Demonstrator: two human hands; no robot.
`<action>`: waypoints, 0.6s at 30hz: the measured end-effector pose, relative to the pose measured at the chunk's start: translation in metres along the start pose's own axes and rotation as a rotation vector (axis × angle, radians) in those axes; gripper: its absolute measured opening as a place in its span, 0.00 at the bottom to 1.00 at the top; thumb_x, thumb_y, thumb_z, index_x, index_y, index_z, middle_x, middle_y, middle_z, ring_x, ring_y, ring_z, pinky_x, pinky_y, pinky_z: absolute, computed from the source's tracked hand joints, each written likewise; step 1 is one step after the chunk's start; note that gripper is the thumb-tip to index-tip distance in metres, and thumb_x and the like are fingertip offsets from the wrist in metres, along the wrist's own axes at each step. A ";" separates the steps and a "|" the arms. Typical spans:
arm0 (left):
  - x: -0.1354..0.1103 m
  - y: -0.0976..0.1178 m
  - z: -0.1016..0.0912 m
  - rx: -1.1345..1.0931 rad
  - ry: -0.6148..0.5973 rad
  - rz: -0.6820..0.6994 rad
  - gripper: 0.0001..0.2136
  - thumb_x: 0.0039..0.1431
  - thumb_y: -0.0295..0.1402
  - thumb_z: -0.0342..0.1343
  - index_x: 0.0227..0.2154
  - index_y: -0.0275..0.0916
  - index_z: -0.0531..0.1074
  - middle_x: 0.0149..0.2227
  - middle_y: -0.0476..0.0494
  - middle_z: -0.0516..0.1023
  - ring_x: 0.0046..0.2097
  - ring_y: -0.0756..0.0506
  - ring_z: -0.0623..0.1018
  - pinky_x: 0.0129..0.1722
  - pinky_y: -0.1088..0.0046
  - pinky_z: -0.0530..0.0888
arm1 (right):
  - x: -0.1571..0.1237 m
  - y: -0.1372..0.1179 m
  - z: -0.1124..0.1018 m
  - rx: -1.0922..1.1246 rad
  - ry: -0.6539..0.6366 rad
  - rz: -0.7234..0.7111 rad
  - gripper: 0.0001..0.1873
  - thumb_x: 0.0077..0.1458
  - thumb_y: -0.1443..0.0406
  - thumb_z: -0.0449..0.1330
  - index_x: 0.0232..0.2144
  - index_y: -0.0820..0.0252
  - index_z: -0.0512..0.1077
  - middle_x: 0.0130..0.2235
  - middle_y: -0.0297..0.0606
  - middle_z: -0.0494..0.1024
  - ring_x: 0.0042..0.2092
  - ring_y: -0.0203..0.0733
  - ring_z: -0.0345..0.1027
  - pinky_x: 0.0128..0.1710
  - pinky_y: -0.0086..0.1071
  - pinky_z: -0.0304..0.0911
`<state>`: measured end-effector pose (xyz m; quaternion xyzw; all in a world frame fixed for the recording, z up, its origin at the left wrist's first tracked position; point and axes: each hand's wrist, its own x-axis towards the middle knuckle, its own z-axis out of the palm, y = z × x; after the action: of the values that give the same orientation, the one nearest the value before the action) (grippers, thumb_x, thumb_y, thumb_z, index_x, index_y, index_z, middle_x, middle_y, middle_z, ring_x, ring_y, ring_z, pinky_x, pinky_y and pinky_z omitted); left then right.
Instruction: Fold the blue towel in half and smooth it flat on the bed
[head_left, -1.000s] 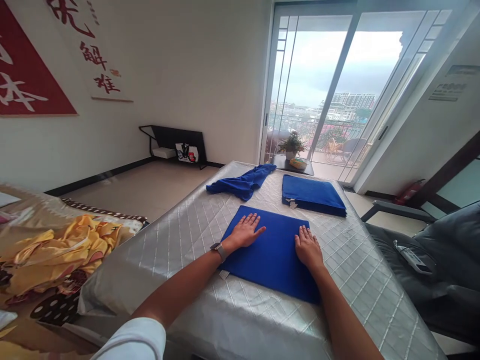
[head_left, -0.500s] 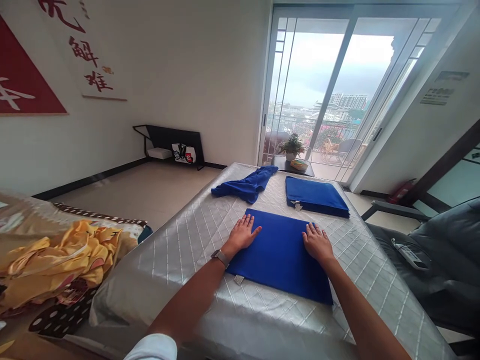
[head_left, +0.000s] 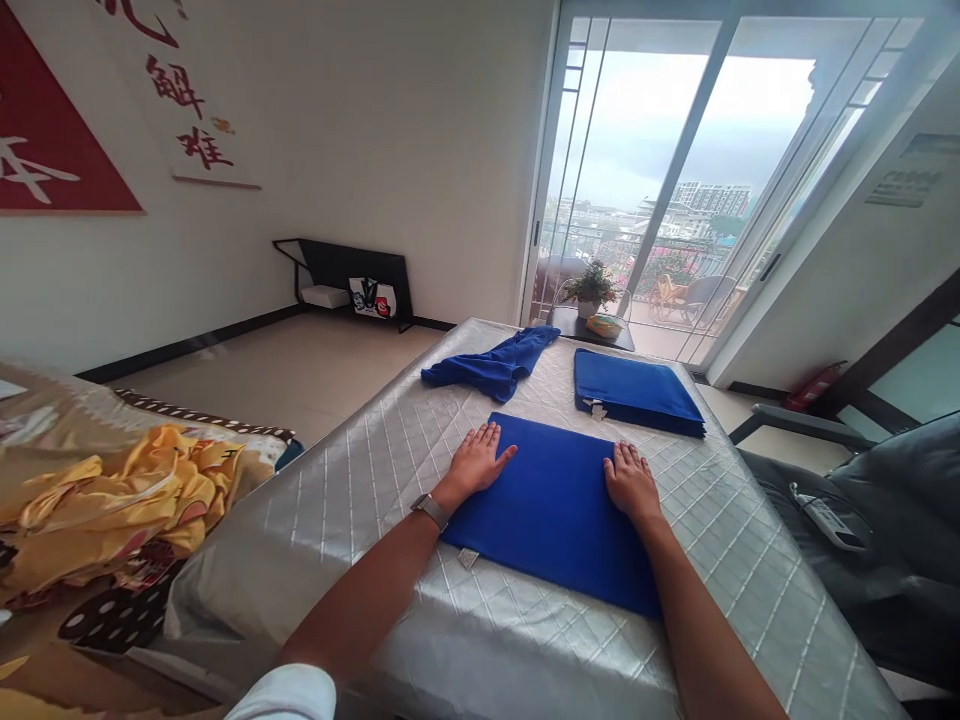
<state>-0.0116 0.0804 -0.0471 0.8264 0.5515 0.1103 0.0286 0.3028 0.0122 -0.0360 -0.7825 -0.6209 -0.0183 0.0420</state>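
A folded blue towel (head_left: 556, 500) lies flat on the silver quilted table (head_left: 375, 480) in front of me. My left hand (head_left: 476, 462) rests palm down on the towel's left edge, fingers stretched out. Flat on the towel's right part lies my right hand (head_left: 631, 482), fingers apart too. Neither hand holds anything. Farther back sits a stack of folded blue towels (head_left: 637, 390) on the right, and a crumpled blue towel (head_left: 491, 365) lies at the back left.
Yellow and patterned bedding (head_left: 112, 500) is heaped at my left. A grey chair (head_left: 870, 500) with a remote on it stands to the right. Beyond the table are a small dark stand with a potted plant (head_left: 591, 290) and glass balcony doors (head_left: 675, 180).
Both hands have slid slightly outward over the towel, the left toward its left edge. The view has shifted a little.
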 end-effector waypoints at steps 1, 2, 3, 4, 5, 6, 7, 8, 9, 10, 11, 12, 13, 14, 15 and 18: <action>0.002 -0.005 -0.002 -0.002 0.021 -0.035 0.35 0.71 0.53 0.29 0.68 0.32 0.55 0.70 0.34 0.55 0.71 0.40 0.54 0.70 0.57 0.49 | -0.001 -0.001 -0.002 0.005 0.001 -0.007 0.33 0.69 0.58 0.36 0.70 0.72 0.51 0.72 0.45 0.48 0.73 0.46 0.35 0.70 0.42 0.34; 0.004 -0.010 -0.004 -0.006 0.049 -0.078 0.34 0.72 0.52 0.30 0.68 0.31 0.56 0.69 0.32 0.56 0.71 0.39 0.54 0.70 0.57 0.49 | -0.002 -0.002 -0.003 0.012 0.002 -0.013 0.33 0.69 0.58 0.36 0.70 0.72 0.51 0.72 0.45 0.48 0.73 0.46 0.35 0.70 0.42 0.34; 0.006 -0.015 -0.007 -0.011 0.080 -0.118 0.34 0.72 0.51 0.31 0.67 0.29 0.57 0.69 0.31 0.57 0.71 0.39 0.55 0.69 0.56 0.49 | -0.003 -0.002 -0.004 0.018 0.006 -0.017 0.33 0.69 0.58 0.36 0.69 0.71 0.52 0.72 0.45 0.49 0.73 0.46 0.36 0.70 0.42 0.35; 0.008 -0.018 -0.010 -0.016 0.109 -0.145 0.33 0.72 0.50 0.32 0.67 0.28 0.58 0.68 0.29 0.58 0.70 0.38 0.55 0.69 0.56 0.50 | -0.003 -0.003 -0.004 0.023 0.012 -0.021 0.33 0.69 0.59 0.36 0.69 0.71 0.52 0.72 0.45 0.49 0.72 0.46 0.36 0.70 0.42 0.35; 0.009 -0.018 -0.012 -0.023 0.130 -0.148 0.32 0.73 0.49 0.33 0.66 0.27 0.59 0.68 0.29 0.59 0.70 0.38 0.55 0.69 0.57 0.51 | -0.004 -0.003 -0.004 0.025 0.021 -0.025 0.33 0.69 0.59 0.36 0.69 0.71 0.52 0.72 0.45 0.50 0.72 0.46 0.37 0.70 0.42 0.34; 0.010 -0.015 -0.015 -0.033 0.139 -0.123 0.32 0.73 0.48 0.34 0.65 0.27 0.60 0.68 0.29 0.59 0.70 0.38 0.56 0.69 0.57 0.52 | -0.004 -0.003 -0.004 0.026 0.030 -0.029 0.33 0.69 0.59 0.37 0.69 0.71 0.52 0.71 0.45 0.51 0.72 0.45 0.37 0.70 0.42 0.34; 0.011 -0.009 -0.016 -0.043 0.138 -0.070 0.31 0.73 0.48 0.34 0.65 0.27 0.61 0.68 0.29 0.60 0.70 0.38 0.56 0.69 0.58 0.53 | -0.004 -0.003 -0.004 0.026 0.039 -0.033 0.32 0.69 0.59 0.37 0.69 0.71 0.52 0.71 0.45 0.51 0.72 0.45 0.37 0.70 0.42 0.33; 0.012 0.002 -0.017 -0.053 0.132 0.005 0.31 0.73 0.48 0.35 0.65 0.28 0.61 0.68 0.30 0.60 0.70 0.39 0.57 0.68 0.59 0.55 | -0.004 -0.004 -0.005 0.028 0.043 -0.034 0.32 0.69 0.60 0.37 0.69 0.71 0.52 0.71 0.45 0.52 0.72 0.45 0.37 0.70 0.42 0.33; 0.013 0.016 -0.017 -0.060 0.125 0.093 0.30 0.73 0.49 0.35 0.64 0.29 0.62 0.68 0.31 0.61 0.69 0.39 0.58 0.68 0.60 0.55 | -0.004 -0.004 -0.005 0.034 0.039 -0.032 0.33 0.69 0.59 0.37 0.69 0.71 0.52 0.71 0.45 0.51 0.72 0.45 0.37 0.70 0.42 0.33; 0.014 0.033 -0.017 -0.065 0.122 0.185 0.30 0.73 0.49 0.36 0.64 0.30 0.63 0.67 0.32 0.61 0.69 0.40 0.59 0.68 0.61 0.56 | -0.003 -0.004 -0.005 0.044 0.027 -0.028 0.33 0.69 0.59 0.37 0.70 0.71 0.52 0.71 0.45 0.51 0.72 0.46 0.37 0.70 0.42 0.34; 0.016 0.053 -0.015 -0.065 0.124 0.275 0.30 0.73 0.49 0.37 0.64 0.31 0.63 0.67 0.33 0.62 0.69 0.41 0.60 0.68 0.62 0.56 | -0.003 -0.004 -0.005 0.057 0.011 -0.023 0.33 0.69 0.59 0.37 0.70 0.70 0.51 0.71 0.45 0.51 0.72 0.46 0.38 0.70 0.42 0.35; 0.019 0.074 -0.012 -0.064 0.129 0.354 0.29 0.72 0.49 0.38 0.63 0.31 0.64 0.67 0.33 0.63 0.69 0.41 0.60 0.68 0.62 0.56 | -0.003 -0.003 -0.006 0.071 -0.006 -0.018 0.33 0.69 0.59 0.36 0.70 0.71 0.51 0.71 0.46 0.51 0.72 0.46 0.39 0.69 0.42 0.37; 0.022 0.096 -0.008 -0.065 0.133 0.420 0.29 0.72 0.50 0.39 0.63 0.32 0.64 0.67 0.34 0.63 0.68 0.41 0.61 0.68 0.63 0.55 | -0.003 -0.003 -0.006 0.080 -0.021 -0.013 0.33 0.69 0.59 0.36 0.70 0.71 0.50 0.71 0.46 0.51 0.72 0.46 0.39 0.69 0.43 0.38; 0.026 0.117 -0.004 -0.070 0.134 0.470 0.29 0.72 0.50 0.39 0.63 0.32 0.65 0.66 0.34 0.64 0.68 0.42 0.61 0.68 0.64 0.55 | -0.003 -0.002 -0.006 0.084 -0.031 -0.013 0.33 0.69 0.59 0.35 0.70 0.71 0.51 0.71 0.46 0.51 0.72 0.46 0.40 0.69 0.43 0.38; 0.030 0.138 0.001 -0.078 0.129 0.503 0.29 0.72 0.50 0.39 0.63 0.32 0.65 0.66 0.34 0.64 0.68 0.42 0.61 0.68 0.64 0.56 | -0.004 -0.001 -0.006 0.081 -0.037 -0.017 0.33 0.69 0.59 0.35 0.70 0.71 0.51 0.71 0.45 0.51 0.72 0.46 0.40 0.69 0.43 0.39; 0.042 0.183 0.017 -0.109 0.102 0.526 0.29 0.73 0.48 0.36 0.64 0.32 0.62 0.66 0.35 0.64 0.68 0.43 0.61 0.67 0.64 0.56 | -0.006 0.002 -0.006 0.046 -0.047 -0.045 0.31 0.68 0.63 0.37 0.70 0.68 0.51 0.72 0.43 0.49 0.72 0.44 0.38 0.69 0.40 0.39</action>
<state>0.1731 0.0486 -0.0266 0.9318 0.3119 0.1850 0.0155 0.3035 0.0056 -0.0310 -0.7673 -0.6396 0.0135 0.0447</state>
